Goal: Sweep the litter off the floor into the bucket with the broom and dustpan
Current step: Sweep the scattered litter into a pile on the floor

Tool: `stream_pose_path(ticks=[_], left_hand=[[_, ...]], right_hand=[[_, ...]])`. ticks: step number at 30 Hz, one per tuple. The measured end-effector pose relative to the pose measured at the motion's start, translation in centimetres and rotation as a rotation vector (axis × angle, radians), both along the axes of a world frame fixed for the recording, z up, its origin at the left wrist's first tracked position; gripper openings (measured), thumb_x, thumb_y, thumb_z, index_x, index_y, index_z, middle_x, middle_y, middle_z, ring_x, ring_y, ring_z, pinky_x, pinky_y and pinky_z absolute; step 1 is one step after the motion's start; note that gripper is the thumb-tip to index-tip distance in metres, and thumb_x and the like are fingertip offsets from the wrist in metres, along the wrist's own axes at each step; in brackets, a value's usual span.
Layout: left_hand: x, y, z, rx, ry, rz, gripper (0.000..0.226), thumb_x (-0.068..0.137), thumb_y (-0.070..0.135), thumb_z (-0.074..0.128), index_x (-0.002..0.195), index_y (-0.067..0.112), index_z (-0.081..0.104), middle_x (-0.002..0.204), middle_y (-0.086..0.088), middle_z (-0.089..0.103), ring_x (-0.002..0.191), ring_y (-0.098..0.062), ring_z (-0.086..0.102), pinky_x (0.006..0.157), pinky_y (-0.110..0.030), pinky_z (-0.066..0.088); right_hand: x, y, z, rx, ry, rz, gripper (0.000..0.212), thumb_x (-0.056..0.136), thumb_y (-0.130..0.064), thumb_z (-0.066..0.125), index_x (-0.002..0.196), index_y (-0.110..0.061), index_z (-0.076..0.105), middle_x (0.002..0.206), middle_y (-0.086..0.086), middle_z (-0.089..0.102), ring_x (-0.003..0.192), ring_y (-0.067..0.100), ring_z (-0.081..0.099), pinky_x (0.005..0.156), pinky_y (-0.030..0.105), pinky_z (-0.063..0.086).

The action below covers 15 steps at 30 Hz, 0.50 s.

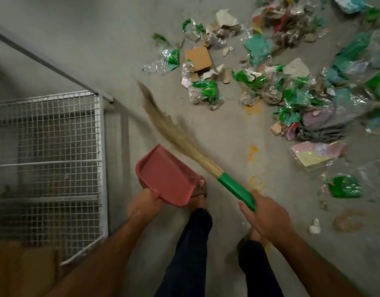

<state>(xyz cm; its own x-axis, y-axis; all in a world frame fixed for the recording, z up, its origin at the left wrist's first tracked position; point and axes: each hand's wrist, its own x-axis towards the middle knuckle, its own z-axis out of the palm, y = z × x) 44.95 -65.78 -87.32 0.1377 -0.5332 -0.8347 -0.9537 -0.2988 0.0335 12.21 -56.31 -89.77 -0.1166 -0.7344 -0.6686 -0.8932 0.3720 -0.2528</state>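
Observation:
My left hand grips the handle of a red dustpan, held above the floor in front of my feet with its tray empty. My right hand holds the green handle of a grass broom; its straw head points up and to the left, off the floor and blurred. A wide spread of litter lies on the concrete floor to the upper right: green and clear plastic wrappers, a cardboard piece, paper scraps. No bucket is in view.
A white wire-mesh rack stands to the left, with a grey rail running diagonally above it. A cardboard box sits at the bottom left. Yellow stains mark the floor. My legs and sandalled feet are below the dustpan.

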Motion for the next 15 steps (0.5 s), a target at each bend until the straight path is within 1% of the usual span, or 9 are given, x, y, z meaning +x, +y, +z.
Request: stream_pose_path(ticks=[2,4,6,10,13,15], left_hand=[[2.2,0.2,-0.3,-0.009,0.027,0.050,0.039,0.094,0.031,0.051,0.129,0.014,0.059,0.128,-0.015,0.061,0.116,-0.033,0.060,0.096,-0.042,0.049],[3.9,0.1,-0.7,-0.027,0.073,0.049,0.038,0.095,0.027,0.052,0.129,0.012,0.059,0.127,-0.016,0.063,0.116,-0.032,0.060,0.094,-0.038,0.049],[5.1,-0.4,-1.2,-0.036,0.073,0.050,0.035,0.094,0.025,0.053,0.125,0.012,0.061,0.123,-0.015,0.065,0.111,-0.032,0.062,0.089,-0.035,0.049],[5.9,-2.7,-2.5,-0.073,0.064,0.053,0.030,0.092,0.023,0.054,0.117,0.010,0.063,0.115,-0.018,0.067,0.104,-0.033,0.065,0.077,-0.032,0.047],[5.3,-4.7,-3.1,-0.093,0.094,0.060,0.031,0.090,0.019,0.055,0.119,0.010,0.060,0.112,-0.016,0.067,0.095,-0.030,0.064,0.073,-0.028,0.042],[4.9,-6.1,-3.4,-0.092,0.091,0.061,0.031,0.090,0.022,0.056,0.119,0.010,0.058,0.112,-0.014,0.067,0.095,-0.031,0.063,0.073,-0.028,0.041]], right_hand=[[3.5,-4.0,-1.1,-0.002,0.005,0.076,0.041,0.096,-0.061,0.044,0.115,-0.026,0.053,0.104,0.006,0.070,0.099,0.031,0.069,0.077,0.038,0.052],[6.4,-7.2,-2.2,0.019,0.030,0.106,0.043,0.096,-0.058,0.044,0.114,-0.021,0.055,0.109,0.009,0.070,0.103,0.033,0.069,0.081,0.039,0.052],[8.2,-9.4,-3.1,0.090,0.055,0.071,0.047,0.095,-0.057,0.046,0.115,-0.016,0.059,0.115,0.012,0.070,0.107,0.034,0.067,0.085,0.039,0.052],[8.0,-10.8,-4.6,0.271,0.056,-0.189,0.054,0.094,-0.056,0.046,0.121,-0.013,0.063,0.121,0.014,0.069,0.113,0.034,0.066,0.090,0.039,0.052],[5.3,-9.4,-5.0,0.327,0.049,-0.367,0.057,0.093,-0.062,0.044,0.118,-0.014,0.062,0.115,0.015,0.069,0.107,0.035,0.067,0.090,0.039,0.054],[2.8,-8.1,-5.2,0.337,0.041,-0.476,0.060,0.093,-0.065,0.043,0.115,-0.013,0.062,0.111,0.016,0.069,0.101,0.035,0.067,0.090,0.041,0.055]])
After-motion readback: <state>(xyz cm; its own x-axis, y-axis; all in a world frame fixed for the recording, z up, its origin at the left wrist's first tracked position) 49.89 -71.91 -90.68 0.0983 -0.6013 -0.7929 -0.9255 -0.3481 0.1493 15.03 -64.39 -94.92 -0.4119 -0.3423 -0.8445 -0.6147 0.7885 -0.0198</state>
